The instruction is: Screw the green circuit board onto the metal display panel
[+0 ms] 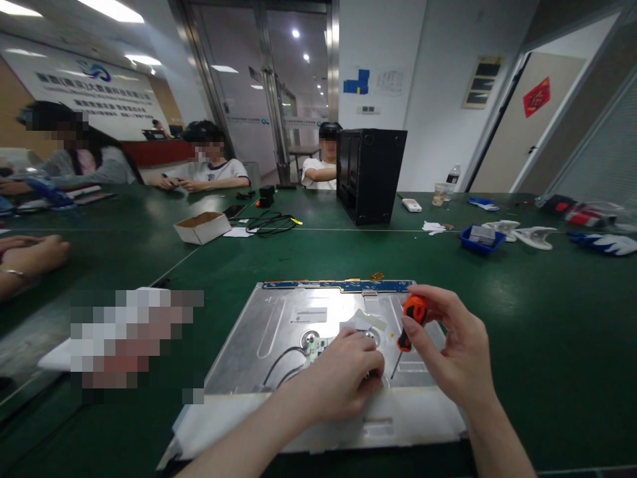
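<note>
A flat silver metal panel (288, 312), likely the back of a screen, lies before me, with a white lower strip (418, 405) and a blue circuit strip (318, 287) along its far edge. My right hand (448, 345) pinches an orange-and-black screwdriver (415, 311) between thumb and fingers, its thin shaft slanting down towards the panel. Curled low over the panel's middle is my left hand (343, 372); its fingertips are hidden. A small pale green circuit board (318, 346) with black wires (281, 362) shows beside that hand, and a piece of clear tape or film (365, 320) sticks up behind it.
A black computer case (373, 176) stands across the green table (547, 318). Around it are an open cardboard box (202, 228), coiled black cable (271, 224) and a blue tray (482, 239). Gloves (604, 243) lie at right. Several people sit around; a co-worker's hand (40, 255) is at left.
</note>
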`<state>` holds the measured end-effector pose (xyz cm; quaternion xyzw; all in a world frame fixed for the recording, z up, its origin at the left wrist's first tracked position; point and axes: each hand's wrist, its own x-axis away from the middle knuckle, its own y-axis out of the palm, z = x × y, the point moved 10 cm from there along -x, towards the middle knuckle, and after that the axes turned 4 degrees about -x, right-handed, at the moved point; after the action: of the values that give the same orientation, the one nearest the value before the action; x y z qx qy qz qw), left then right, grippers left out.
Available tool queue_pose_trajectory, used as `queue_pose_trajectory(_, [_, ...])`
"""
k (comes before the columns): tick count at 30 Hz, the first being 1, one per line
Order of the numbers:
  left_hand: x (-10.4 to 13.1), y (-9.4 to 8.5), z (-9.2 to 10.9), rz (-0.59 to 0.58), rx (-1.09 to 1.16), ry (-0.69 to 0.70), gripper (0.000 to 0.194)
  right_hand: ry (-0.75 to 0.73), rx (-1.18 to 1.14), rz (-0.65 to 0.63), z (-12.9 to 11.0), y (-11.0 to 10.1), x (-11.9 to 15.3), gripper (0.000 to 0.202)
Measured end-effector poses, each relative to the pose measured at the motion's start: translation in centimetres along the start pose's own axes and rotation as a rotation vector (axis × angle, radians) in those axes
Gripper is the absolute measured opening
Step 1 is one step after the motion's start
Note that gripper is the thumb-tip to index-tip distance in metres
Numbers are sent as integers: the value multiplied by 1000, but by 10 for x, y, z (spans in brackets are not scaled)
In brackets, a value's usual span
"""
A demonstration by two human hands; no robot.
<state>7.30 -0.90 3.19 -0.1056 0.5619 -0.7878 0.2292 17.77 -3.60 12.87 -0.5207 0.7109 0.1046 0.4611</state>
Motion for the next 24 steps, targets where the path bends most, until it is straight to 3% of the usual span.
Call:
queue_pose_trajectory(10, [1, 3, -2, 1, -7, 28, 15, -61, -108, -7, -13, 11, 4, 33])
queue_pose_trajectory(24, [0, 5, 0, -8, -12, 33, 19, -145, -76, -73, -24, 23, 2, 30])
